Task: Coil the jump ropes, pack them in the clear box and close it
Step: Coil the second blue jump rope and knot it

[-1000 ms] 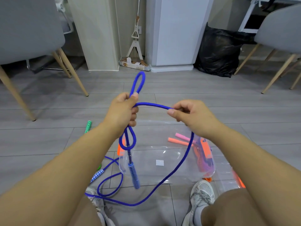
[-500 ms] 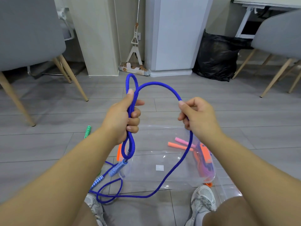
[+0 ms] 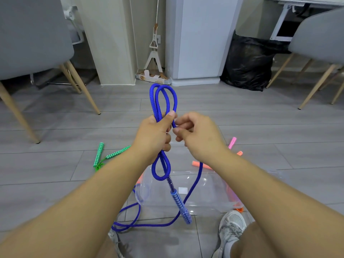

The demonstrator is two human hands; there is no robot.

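Observation:
My left hand (image 3: 153, 135) grips a blue jump rope (image 3: 161, 101) at the middle of its coil, with two loops standing above the fist and one hanging below. A blue patterned handle (image 3: 181, 207) dangles under the lower loop. My right hand (image 3: 197, 133) pinches the same rope right beside the left thumb; the rope's free length drops behind the right wrist and curls on the floor. The clear box (image 3: 204, 194) lies on the floor under my hands, between my feet. A green jump rope (image 3: 100, 154) lies to the left, and pink and orange handles (image 3: 232, 142) show to the right.
Grey chairs with wooden legs (image 3: 81, 88) stand at far left and far right. A black rubbish bag (image 3: 247, 66), a white cabinet (image 3: 199, 40) and a mop (image 3: 153, 53) line the back wall. My two shoes (image 3: 232, 226) rest on the grey floor at the bottom.
My right hand carried the wide blue arc over to my left hand, forming a second loop above the fist. The blue handle now hangs straight down. The view tilted, revealing the green rope.

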